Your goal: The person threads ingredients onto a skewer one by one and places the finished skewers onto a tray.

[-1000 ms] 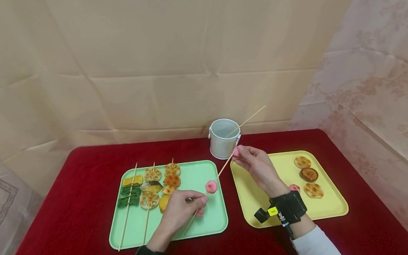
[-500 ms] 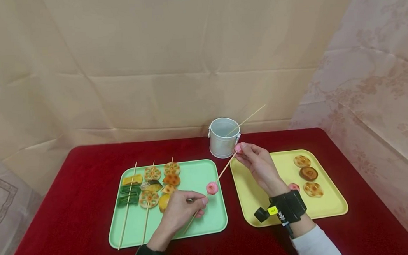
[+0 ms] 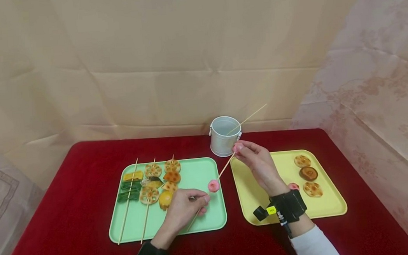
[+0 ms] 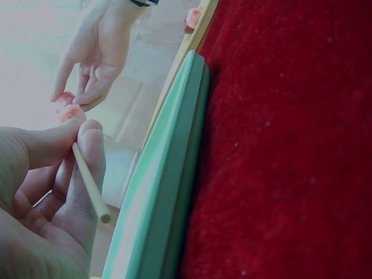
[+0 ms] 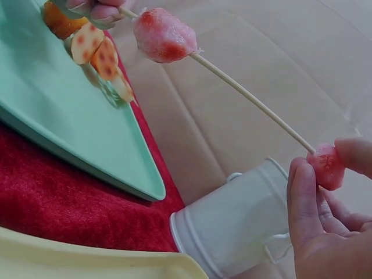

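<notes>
My left hand (image 3: pixel 186 206) pinches a thin wooden skewer (image 5: pixel 253 103) near its lower end, above the green tray (image 3: pixel 209 217). One pink ball-shaped food piece (image 5: pixel 165 36) is threaded on the skewer just past the left fingertips. At the skewer's upper tip, my right hand (image 3: pixel 259 165) pinches a second pink food piece (image 5: pixel 326 167) between thumb and fingers. In the right wrist view the skewer's tip meets this piece. The skewer slants up to the right between both hands. The left wrist view shows the skewer's blunt end (image 4: pixel 96 200) below the left thumb.
Filled skewers lie on the green tray's left, with lotus slices (image 3: pixel 148 195), green pieces (image 3: pixel 128 190) and a yellow piece (image 3: pixel 165 200). A white bucket (image 3: pixel 222 142) behind holds a bare skewer (image 3: pixel 250 117). The yellow tray (image 3: pixel 245 203) bears several pieces, including a brown round one (image 3: pixel 308 173).
Both hands keep their grips on the skewer and the pink piece. The right fingers have shifted slightly around the piece at the tip; the view has moved a little.
</notes>
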Motion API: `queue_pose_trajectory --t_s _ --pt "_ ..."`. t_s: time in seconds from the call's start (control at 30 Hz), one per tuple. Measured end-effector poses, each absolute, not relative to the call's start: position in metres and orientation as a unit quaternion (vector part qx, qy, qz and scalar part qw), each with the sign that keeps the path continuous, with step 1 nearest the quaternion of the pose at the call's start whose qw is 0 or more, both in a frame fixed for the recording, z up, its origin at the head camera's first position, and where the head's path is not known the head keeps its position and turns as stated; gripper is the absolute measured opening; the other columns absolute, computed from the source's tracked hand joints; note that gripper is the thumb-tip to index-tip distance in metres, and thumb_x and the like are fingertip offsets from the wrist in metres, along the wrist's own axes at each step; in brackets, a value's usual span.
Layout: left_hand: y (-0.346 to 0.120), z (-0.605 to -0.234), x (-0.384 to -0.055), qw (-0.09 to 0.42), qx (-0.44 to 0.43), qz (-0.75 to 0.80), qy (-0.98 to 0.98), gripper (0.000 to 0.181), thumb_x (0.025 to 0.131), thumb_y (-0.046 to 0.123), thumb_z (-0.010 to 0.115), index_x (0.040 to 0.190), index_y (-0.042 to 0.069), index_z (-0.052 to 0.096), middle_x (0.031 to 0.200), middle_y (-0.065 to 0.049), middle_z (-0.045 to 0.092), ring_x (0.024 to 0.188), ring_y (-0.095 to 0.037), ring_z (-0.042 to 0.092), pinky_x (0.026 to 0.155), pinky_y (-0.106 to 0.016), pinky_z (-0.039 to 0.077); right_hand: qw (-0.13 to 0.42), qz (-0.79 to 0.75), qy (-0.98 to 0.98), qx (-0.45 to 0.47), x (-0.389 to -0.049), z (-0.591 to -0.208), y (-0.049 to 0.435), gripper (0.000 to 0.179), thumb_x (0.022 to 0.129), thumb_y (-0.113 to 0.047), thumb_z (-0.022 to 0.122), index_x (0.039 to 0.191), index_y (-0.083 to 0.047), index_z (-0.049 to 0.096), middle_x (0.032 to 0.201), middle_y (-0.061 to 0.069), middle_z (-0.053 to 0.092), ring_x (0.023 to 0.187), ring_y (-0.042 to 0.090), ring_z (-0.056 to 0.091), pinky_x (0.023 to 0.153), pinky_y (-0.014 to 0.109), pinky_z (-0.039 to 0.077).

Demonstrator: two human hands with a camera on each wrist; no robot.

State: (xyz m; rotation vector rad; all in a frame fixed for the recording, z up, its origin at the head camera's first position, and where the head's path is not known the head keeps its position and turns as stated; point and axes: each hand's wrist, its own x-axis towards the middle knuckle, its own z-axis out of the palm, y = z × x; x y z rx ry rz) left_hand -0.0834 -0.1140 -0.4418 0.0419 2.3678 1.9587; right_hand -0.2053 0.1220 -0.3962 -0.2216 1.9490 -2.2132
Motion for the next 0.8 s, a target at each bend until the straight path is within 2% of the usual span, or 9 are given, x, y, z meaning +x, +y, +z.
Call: queue_pose_trajectory --t_s 0.2,0.43,0.67,0.8 --pt "-0.110 -0.443 -0.083 0.022 0.014 0.638 0.770 0.015 0.092 0.012 0.079 0.098 -0.002 0.081 0.076 -0.010 0.075 0.059 -0.012 0.067 0.059 -0.023 0.055 0.098 -0.745 0.655 -0.073 -0.204 -0.394 0.122 0.045 0.102 -0.025 0.069 0.134 0.005 0.059 0.114 0.007 0.069 0.111 0.023 0.066 0.100 0.030 0.053" --pt "-0.102 -0.443 -0.081 0.009 0.016 0.650 0.760 0.013 0.093 0.009 0.078 0.095 -0.004 0.079 0.077 -0.015 0.075 0.059 -0.012 0.068 0.057 -0.024 0.056 0.096 -0.740 0.661 -0.085 -0.201 -0.389 0.122 0.045 0.102 -0.025 0.070 0.133 0.005 0.060 0.116 0.010 0.068 0.114 0.027 0.066 0.099 0.031 0.053" --pt "-0.098 -0.441 -0.080 -0.025 0.008 0.660 0.751 0.014 0.093 0.008 0.078 0.095 -0.005 0.079 0.077 -0.016 0.073 0.059 -0.012 0.068 0.056 -0.025 0.056 0.097 -0.676 0.720 -0.124 -0.196 -0.390 0.115 0.046 0.102 -0.029 0.068 0.136 0.002 0.061 0.126 0.022 0.068 0.109 0.021 0.071 0.096 0.031 0.055" --pt "-0.098 -0.441 -0.080 -0.026 -0.003 0.660 0.751 0.014 0.093 0.008 0.078 0.095 -0.005 0.079 0.077 -0.016 0.074 0.060 -0.014 0.069 0.057 -0.025 0.056 0.090 -0.676 0.721 -0.122 -0.193 -0.392 0.110 0.045 0.102 -0.028 0.069 0.134 0.003 0.062 0.124 0.022 0.070 0.106 0.021 0.072 0.095 0.030 0.055"
